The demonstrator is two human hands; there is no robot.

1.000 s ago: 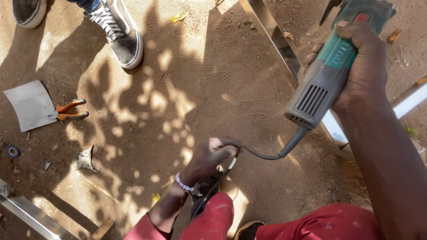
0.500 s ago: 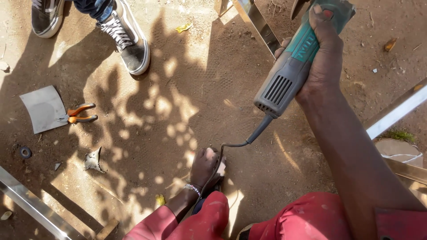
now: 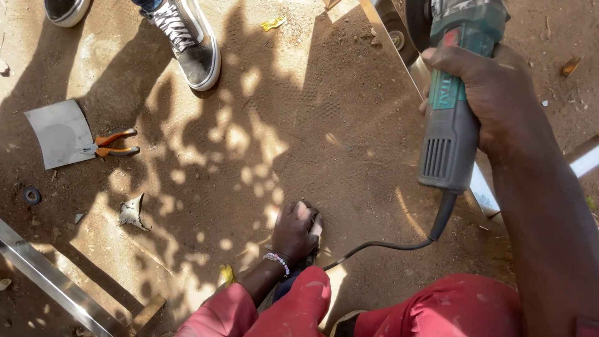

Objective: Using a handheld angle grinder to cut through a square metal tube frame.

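I look straight down from a head camera at bare, packed earth dappled with leaf shadow. My right hand (image 3: 493,100) is wrapped fully closed around the body of a green and grey angle grinder (image 3: 452,118), held upright in the upper right of the view with its disc end at the top edge. The disc guard is only partly in frame, and I cannot tell whether the wheel is turning; I see no sparks. The grinder's head sits just beside a long shiny metal bar (image 3: 399,47) that runs diagonally down toward the right. I cannot tell whether the disc touches it.

A black power cord (image 3: 399,244) leaves the tool's tail and curves down and left along the ground toward my left hand (image 3: 294,229). That hand is low at the centre, fingers curled down against the ground by my foot, seemingly pressing on something there; what it grips is hidden, so I cannot say. A beaded bracelet (image 3: 277,262) circles the wrist. My red trousers (image 3: 449,309) fill the bottom edge.

Well apart to the left lie orange-handled pliers (image 3: 111,143) touching a flat grey metal sheet (image 3: 61,132), a small jagged metal scrap (image 3: 132,212), and a second metal bar (image 3: 56,284) at the lower left. Another person's black and white sneaker (image 3: 190,43) stands at the top.

As for progress, I judge the cutting or grinding not visibly under way: the tool is gripped and near the bar, but no fresh cut shows.
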